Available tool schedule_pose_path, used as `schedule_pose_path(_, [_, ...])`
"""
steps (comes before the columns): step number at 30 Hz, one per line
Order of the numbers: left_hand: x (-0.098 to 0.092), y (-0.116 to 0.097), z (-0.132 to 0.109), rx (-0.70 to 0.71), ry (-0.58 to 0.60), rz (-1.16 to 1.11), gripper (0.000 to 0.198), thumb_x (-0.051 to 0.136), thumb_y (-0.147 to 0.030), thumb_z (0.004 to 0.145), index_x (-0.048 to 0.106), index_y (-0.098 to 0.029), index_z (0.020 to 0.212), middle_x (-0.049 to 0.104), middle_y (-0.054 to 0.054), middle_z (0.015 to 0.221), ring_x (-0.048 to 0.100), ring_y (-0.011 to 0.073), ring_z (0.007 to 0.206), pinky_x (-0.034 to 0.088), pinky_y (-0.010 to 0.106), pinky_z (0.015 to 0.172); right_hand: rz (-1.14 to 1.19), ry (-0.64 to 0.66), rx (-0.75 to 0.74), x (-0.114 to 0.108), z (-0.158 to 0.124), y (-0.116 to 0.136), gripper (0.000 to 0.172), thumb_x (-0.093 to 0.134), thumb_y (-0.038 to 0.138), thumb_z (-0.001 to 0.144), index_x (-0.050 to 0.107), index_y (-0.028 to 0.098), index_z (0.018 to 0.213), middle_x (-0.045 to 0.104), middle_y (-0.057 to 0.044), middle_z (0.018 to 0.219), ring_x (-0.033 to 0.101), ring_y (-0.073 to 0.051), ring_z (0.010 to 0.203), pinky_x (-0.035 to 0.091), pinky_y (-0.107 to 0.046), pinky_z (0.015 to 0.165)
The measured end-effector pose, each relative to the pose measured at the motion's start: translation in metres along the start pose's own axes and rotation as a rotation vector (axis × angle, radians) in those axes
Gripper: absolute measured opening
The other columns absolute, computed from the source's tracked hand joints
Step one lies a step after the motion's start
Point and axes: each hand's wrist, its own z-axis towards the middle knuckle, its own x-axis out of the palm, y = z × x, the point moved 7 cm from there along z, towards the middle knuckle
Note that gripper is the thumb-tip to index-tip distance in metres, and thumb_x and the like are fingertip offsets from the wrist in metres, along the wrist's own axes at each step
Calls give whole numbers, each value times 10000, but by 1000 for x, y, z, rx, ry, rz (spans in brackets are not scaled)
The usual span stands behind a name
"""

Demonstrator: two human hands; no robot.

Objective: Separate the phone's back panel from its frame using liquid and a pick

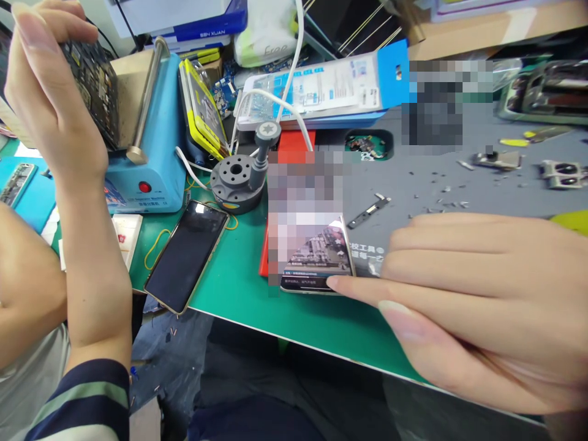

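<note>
My left hand (55,92) is raised at the upper left, its fingers bent over the edge of a dark circuit board (94,92) with many small parts. That board is partly hidden behind the hand. On the right, my right hand (478,300) stretches its index finger to the lower edge of a lit phone (316,260) and touches its screen. The other fingers are folded, with nothing held. Part of the phone is blurred out; it rests on a red thing (296,144). A second phone (188,254), its screen dark, lies left of it.
A blue separator machine (158,184) stands behind my left arm. A grey round stand (239,177) and white cables (294,107) are behind the phones. Small metal parts (367,211) lie on the grey mat (390,177). Another person's arm (27,288) is at the left edge.
</note>
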Motion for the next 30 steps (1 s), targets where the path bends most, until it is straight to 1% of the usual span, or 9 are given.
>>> schedule_pose_path(3, [-1, 8, 0, 68, 6, 2, 788, 249, -753, 1129, 858, -272, 1265, 839, -37, 1252, 772, 324, 1345, 536, 557, 1391, 0, 13, -14, 2, 1, 0, 214, 535, 216, 1120, 684, 266, 1266, 690, -30, 806, 564, -224, 738, 517, -424, 659])
schedule_pose_path(6, [-2, 12, 1, 94, 10, -23, 760, 249, -728, 1161, 843, -265, 1264, 819, -32, 1232, 761, 306, 1341, 523, 560, 1399, 47, 31, -32, 5, 2, 0, 232, 497, 198, 1136, 667, 242, 1288, 644, -10, 767, 547, -212, 729, 466, -399, 632])
schedule_pose_path(12, [-2, 0, 2, -26, -9, -33, 687, 353, -697, 1155, 889, -275, 1231, 843, -39, 1237, 763, 318, 1361, 496, 594, 1423, 93, 38, -2, 9, 3, -2, 241, 496, 206, 1147, 665, 267, 1309, 692, 4, 800, 538, -219, 718, 474, -429, 649])
schedule_pose_path(17, [0, -4, 2, 71, -24, -37, 757, 326, -742, 1141, 891, -250, 1242, 840, -56, 1182, 794, 286, 1302, 559, 604, 1362, 104, 34, -9, 9, 2, -2, 269, 488, 195, 1147, 672, 253, 1336, 673, 3, 771, 538, -223, 713, 448, -411, 640])
schedule_pose_path(21, [-2, 3, 3, -2, -26, -41, 660, 379, -705, 1146, 898, -308, 1237, 858, -69, 1225, 782, 299, 1329, 524, 575, 1384, 104, 32, -12, 9, 2, -2, 275, 492, 194, 1144, 676, 251, 1340, 676, 1, 771, 537, -222, 708, 450, -407, 638])
schedule_pose_path(23, [-1, 4, 4, 30, 13, -49, 735, 361, -772, 1118, 890, -279, 1245, 844, -75, 1196, 783, 298, 1336, 525, 587, 1380, 100, 27, -11, 9, 3, -2, 266, 493, 201, 1151, 674, 251, 1339, 679, 3, 771, 534, -220, 709, 454, -404, 640])
schedule_pose_path(25, [-3, 9, 4, 52, 6, -26, 811, 329, -807, 1103, 886, -230, 1224, 824, -65, 1148, 790, 293, 1316, 535, 601, 1365, 92, 23, -15, 9, 3, -2, 265, 479, 204, 1161, 666, 247, 1344, 673, 6, 760, 530, -217, 708, 450, -397, 639])
schedule_pose_path(27, [-4, 14, 4, 53, -14, 0, 813, 313, -782, 1128, 885, -212, 1215, 813, -56, 1135, 791, 288, 1307, 542, 600, 1359, 88, 23, -17, 8, 3, -2, 262, 468, 205, 1167, 664, 242, 1338, 667, 8, 751, 527, -211, 710, 448, -385, 640])
schedule_pose_path(30, [-3, 10, 3, 91, -4, -11, 790, 298, -762, 1151, 887, -245, 1252, 822, -75, 1182, 791, 278, 1309, 556, 587, 1354, 86, 36, -15, 7, 3, 0, 256, 485, 202, 1153, 662, 246, 1333, 680, 11, 769, 536, -206, 721, 460, -387, 648])
